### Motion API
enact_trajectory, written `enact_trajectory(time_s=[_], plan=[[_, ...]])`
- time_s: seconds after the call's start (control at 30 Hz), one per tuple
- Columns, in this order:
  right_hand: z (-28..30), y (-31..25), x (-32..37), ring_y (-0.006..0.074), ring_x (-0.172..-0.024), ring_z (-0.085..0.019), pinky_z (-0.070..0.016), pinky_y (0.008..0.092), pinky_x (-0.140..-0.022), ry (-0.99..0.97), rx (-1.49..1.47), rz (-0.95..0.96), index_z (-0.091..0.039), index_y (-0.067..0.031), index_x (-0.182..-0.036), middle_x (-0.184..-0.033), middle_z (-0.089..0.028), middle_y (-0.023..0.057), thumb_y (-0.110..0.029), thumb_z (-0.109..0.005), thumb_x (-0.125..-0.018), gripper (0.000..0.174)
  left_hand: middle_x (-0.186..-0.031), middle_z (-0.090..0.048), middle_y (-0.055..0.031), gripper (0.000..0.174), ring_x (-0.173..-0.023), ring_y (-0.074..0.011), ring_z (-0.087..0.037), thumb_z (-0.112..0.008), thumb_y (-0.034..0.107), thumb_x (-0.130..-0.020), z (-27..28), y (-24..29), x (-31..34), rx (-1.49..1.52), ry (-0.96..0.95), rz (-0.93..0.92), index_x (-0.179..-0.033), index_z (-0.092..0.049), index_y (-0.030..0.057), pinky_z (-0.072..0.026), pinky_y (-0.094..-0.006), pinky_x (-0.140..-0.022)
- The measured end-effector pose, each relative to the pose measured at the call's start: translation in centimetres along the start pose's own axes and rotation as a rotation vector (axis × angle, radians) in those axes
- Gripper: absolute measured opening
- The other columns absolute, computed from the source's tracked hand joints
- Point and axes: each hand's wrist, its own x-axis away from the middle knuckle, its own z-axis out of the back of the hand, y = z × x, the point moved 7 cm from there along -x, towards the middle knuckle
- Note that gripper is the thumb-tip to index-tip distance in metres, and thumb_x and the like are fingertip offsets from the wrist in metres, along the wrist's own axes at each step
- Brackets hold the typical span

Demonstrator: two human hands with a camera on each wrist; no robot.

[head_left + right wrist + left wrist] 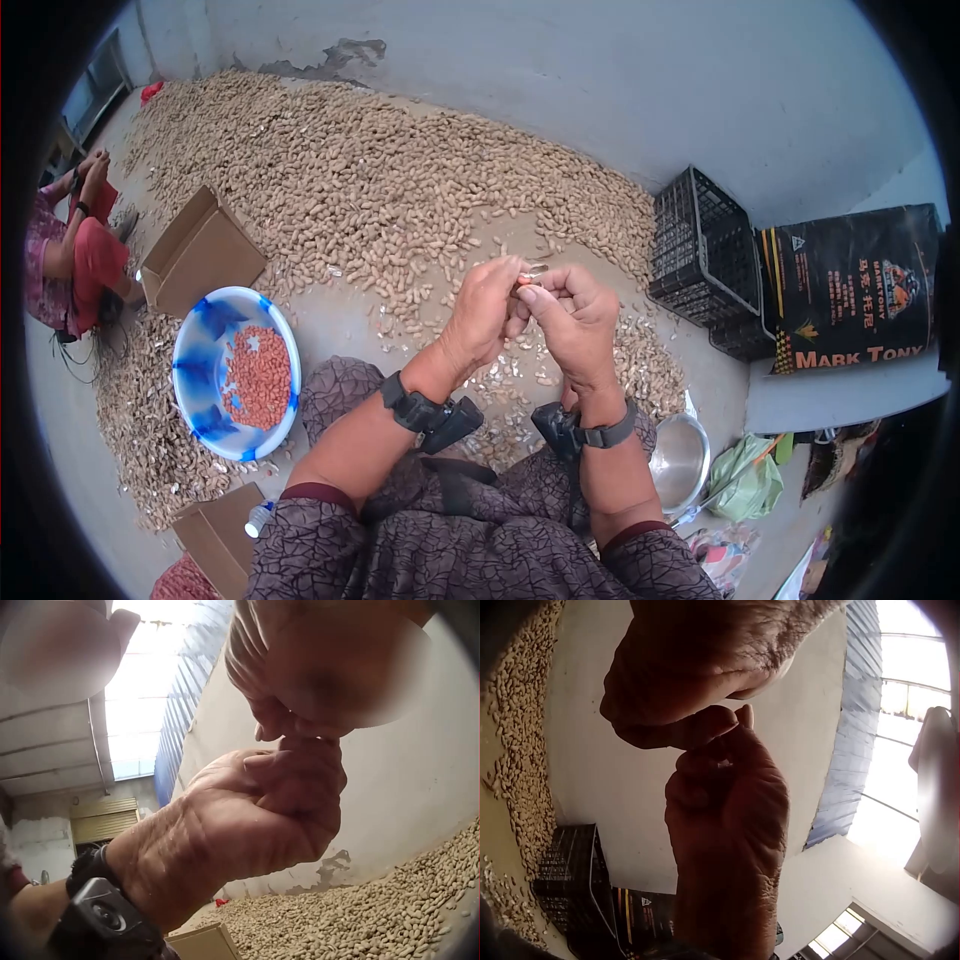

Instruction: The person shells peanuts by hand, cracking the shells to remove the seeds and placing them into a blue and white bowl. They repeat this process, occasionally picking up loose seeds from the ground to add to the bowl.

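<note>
In the head view both hands meet in front of the body, fingertips together around a small peanut with a reddish kernel showing. The left hand pinches it from the left with curled fingers. From the other side the right hand grips it between thumb and fingers. Both wrist views show the fingertips touching, but the peanut is hidden there. A blue and white basin with red kernels stands left of the left forearm.
Unshelled peanuts spread along the wall. Shells lie on the floor. A black crate, a printed sack, a metal bowl and a green bag are at right. Cardboard and a seated person are at left.
</note>
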Motion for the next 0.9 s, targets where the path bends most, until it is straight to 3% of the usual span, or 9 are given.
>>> enact_trajectory(time_s=[0.2, 0.4, 0.5, 0.57, 0.7, 0.9], plan=[[0.4, -0.4, 0.1, 0.0089, -0.054, -0.055, -0.0442, 0.0202, -0.047, 0.046, 0.111, -0.03, -0.053, 0.0029, -0.079, -0.064, -0.058, 0.006, 0.002, -0.055, -0.078, 0.002, -0.056, -0.046, -0.0016, 0.034, -0.038, -0.0071, -0.037, -0.039, 0.033, -0.09, 0.1, -0.6, -0.1, 0.036, -0.032, 0.09, -0.079, -0.051, 0.0028, -0.0267, -0.0192, -0.033], [2.3, 0.4, -0.2, 0.0063, -0.054, -0.051, -0.0409, 0.017, -0.047, 0.13, 0.161, -0.125, -0.054, 0.0015, -0.078, -0.063, -0.056, 0.0037, -0.007, -0.053, -0.08, 0.009, -0.06, -0.051, -0.0012, 0.025, -0.042, -0.0031, -0.04, -0.049, 0.026, -0.088, -0.5, 0.1, 0.1, -0.158, -0.102, 0.052, -0.079, -0.052, 0.0028, -0.0294, -0.0151, -0.034], [2.7, 1.1, -0.1, 0.0062, -0.053, -0.05, -0.0409, 0.0175, -0.046, 0.134, 0.033, -0.226, -0.054, 0.0009, -0.079, -0.063, -0.054, 0.0026, -0.009, -0.053, -0.079, 0.01, -0.062, -0.052, -0.0009, 0.02, -0.044, -0.002, -0.042, -0.051, 0.02, -0.087, -0.5, 0.6, 0.2, -0.219, -0.172, -0.006, -0.082, -0.054, 0.0014, -0.0315, -0.0138, -0.036], [2.6, 0.5, -0.1, 0.006, -0.052, -0.05, -0.0406, 0.0176, -0.046, 0.146, 0.059, -0.208, -0.054, 0.0007, -0.082, -0.064, -0.054, 0.0018, -0.008, -0.053, -0.078, 0.009, -0.062, -0.053, -0.0003, 0.017, -0.047, -0.0034, -0.045, -0.049, 0.015, -0.086, -0.8, 1.5, 0.6, -0.326, -0.183, -0.023, -0.083, -0.057, 0.0001, -0.0359, -0.0163, -0.041], [2.6, 0.0, -0.1, 0.0043, -0.053, -0.049, -0.0401, 0.0169, -0.046, 0.074, 0.176, -0.193, -0.056, 0.0014, -0.087, -0.063, -0.054, 0.0012, -0.007, -0.052, -0.077, 0.014, -0.067, -0.055, 0.0004, 0.014, -0.048, -0.0019, -0.044, -0.047, 0.009, -0.085, -1.5, 2.0, 0.9, -0.47, -0.258, -0.032, -0.085, -0.058, -0.0005, -0.0348, -0.0146, -0.043], [2.6, -1.1, 0.3, 0.0041, -0.055, -0.051, -0.0402, 0.0174, -0.047, 0.006, 0.235, -0.165, -0.059, 0.0011, -0.088, -0.064, -0.057, 0.0009, -0.006, -0.052, -0.078, 0.014, -0.068, -0.056, -0.0001, 0.016, -0.051, -0.0019, -0.045, -0.047, 0.009, -0.085, -1.8, 1.5, 0.9, -0.47, -0.353, -0.009, -0.09, -0.058, -0.0014, -0.0346, -0.0143, -0.044]])
